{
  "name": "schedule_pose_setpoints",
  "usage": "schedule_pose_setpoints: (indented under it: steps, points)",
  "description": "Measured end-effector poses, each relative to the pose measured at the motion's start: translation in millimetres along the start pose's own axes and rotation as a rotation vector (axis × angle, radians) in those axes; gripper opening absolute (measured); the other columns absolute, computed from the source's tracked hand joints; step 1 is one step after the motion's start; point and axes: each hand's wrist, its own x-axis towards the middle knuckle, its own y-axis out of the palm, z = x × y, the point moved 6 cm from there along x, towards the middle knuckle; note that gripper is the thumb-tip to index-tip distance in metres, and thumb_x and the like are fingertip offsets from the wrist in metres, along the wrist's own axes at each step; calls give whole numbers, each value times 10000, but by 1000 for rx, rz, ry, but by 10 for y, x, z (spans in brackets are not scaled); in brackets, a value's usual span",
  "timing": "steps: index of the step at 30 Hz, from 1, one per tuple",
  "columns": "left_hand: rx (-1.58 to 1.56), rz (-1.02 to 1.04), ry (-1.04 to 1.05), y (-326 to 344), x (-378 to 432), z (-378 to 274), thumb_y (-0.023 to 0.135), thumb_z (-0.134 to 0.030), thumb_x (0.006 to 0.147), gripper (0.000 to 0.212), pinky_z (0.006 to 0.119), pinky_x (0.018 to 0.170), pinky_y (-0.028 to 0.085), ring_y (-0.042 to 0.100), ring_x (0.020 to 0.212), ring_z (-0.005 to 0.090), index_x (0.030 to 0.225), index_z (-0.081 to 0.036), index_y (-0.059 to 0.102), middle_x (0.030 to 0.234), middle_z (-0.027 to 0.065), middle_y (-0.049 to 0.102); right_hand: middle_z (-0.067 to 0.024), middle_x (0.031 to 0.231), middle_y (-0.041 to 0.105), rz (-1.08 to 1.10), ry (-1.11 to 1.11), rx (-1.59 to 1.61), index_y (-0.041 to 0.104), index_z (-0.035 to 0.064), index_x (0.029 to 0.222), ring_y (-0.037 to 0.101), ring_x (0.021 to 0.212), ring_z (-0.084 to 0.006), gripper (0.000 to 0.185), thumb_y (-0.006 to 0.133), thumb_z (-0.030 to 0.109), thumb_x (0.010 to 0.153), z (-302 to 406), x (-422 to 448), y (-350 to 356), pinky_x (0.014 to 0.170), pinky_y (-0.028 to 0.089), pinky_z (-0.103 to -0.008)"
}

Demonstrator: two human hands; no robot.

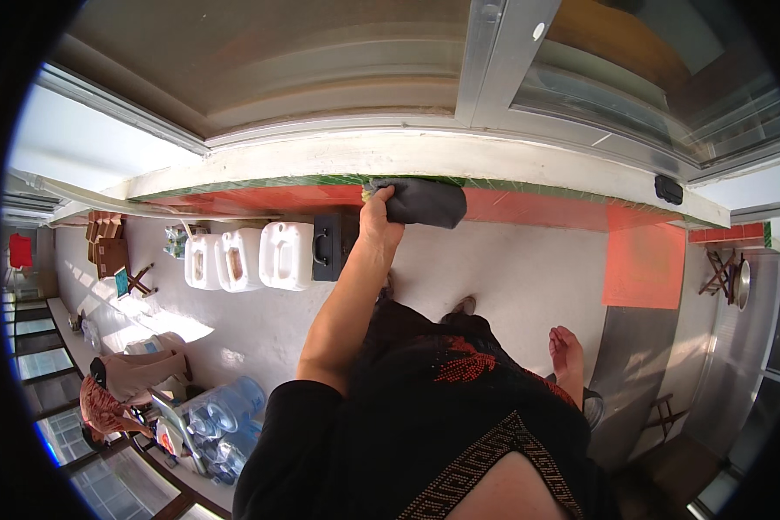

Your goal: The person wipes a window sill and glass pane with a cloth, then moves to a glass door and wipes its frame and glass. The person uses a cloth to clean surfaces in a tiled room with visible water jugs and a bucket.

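Observation:
My left hand (382, 220) is shut on a folded dark grey cloth (427, 203), thumb on top. A small yellow edge shows beside my fingers at the cloth's left end; what it belongs to is unclear. The cloth lies against the green tiled edge (286, 182) of the white window sill (312, 156), above red wall tiles (520, 208). Down at my right side hangs my right hand (565, 356), away from the sill, fingers loosely curled and nothing in them.
Below the sill stand white plastic jerrycans (286, 257) and a black case (327, 247). A small black object (669, 190) sits on the sill. At lower left a person (123, 390) bends near large blue water bottles (231, 403). A folding stool (133, 281) stands farther left.

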Motion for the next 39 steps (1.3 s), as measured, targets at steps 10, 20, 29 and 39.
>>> schedule_pose_setpoints:
  steps: [10,20,29,39]
  points:
    - [-56,-123,399,-1184,202,-2614,496,-99,920,251,444,891,521,635,979,280,1142,6,548,1107,137,631,-85,919,662,106,113,-160,611,31,999,630,858,-191,179,622,106,837,-767,-269,1288,768,490,-282]
    - [-134,-283,502,-1688,395,-4184,500,-75,915,291,455,914,503,604,1037,306,1169,62,533,1164,164,604,-76,938,668,128,69,-285,613,56,1012,629,858,-180,173,614,130,857,-964,-627,2077,787,476,-287]
    - [-37,-508,752,-1746,337,-4506,493,-185,929,343,485,852,527,618,990,297,1174,54,523,1127,148,598,-76,966,653,108,92,-315,593,48,1030,614,901,-190,215,628,157,848,-1264,-773,1993,829,464,-308]
    - [-78,343,-34,-975,-367,-2449,534,-177,915,378,443,1041,393,552,1154,300,1252,-8,520,1236,142,595,-87,1051,654,300,43,-524,584,41,1098,617,981,-192,254,581,187,891,-1146,-909,2980,873,463,-327]
